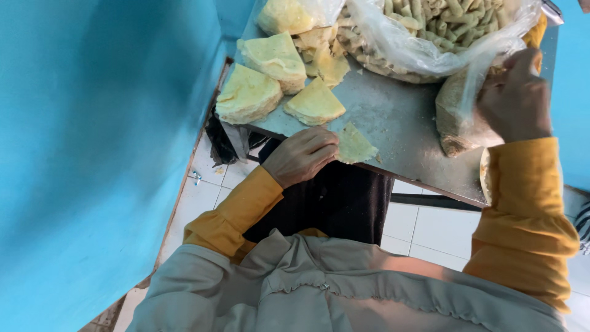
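Two hands: left hand [301, 155] touching wrapper [355, 145]; right hand [515, 95] at bag [424, 43].

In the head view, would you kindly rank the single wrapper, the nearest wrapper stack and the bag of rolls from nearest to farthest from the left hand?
1. Single wrapper: touching the left hand, at the table's near edge.
2. Wrapper stack: just beyond it.
3. Bag of rolls: far right, at the back.

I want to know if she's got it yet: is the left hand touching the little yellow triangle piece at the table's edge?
Touching. In the head view, the left hand rests its fingertips right on the edge of the single triangle piece on the metal table, with no gap between them.
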`<state>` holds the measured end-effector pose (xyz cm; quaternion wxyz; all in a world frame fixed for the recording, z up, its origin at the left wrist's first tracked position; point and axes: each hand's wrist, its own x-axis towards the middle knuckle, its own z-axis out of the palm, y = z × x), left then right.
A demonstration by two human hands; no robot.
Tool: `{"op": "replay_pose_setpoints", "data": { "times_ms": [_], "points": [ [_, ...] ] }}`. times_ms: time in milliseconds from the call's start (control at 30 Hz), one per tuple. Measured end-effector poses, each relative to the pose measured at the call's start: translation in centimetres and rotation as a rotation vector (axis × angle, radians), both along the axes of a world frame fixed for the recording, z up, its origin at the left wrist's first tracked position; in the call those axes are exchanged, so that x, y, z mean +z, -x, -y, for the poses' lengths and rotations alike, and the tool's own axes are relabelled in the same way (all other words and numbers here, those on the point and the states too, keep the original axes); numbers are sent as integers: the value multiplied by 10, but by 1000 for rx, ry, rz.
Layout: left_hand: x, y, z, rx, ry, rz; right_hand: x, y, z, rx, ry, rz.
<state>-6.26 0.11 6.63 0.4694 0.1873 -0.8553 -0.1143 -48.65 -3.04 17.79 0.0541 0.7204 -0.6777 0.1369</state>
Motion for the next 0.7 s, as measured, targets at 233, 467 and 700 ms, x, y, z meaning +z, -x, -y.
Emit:
{"op": "replay_pose_setpoints", "data": {
  "times_ms": [233,467,700],
  "points": [
    [0,0,-3,10,-11,-12,21,-48,-32,225,-135,625],
    [-1,0,-7,59,-40,-48,-32,-201,-60,553,-164,468],
    [0,4,-12,89,-90,-63,-28,-197,-91,677,117,25]
  ]
}}
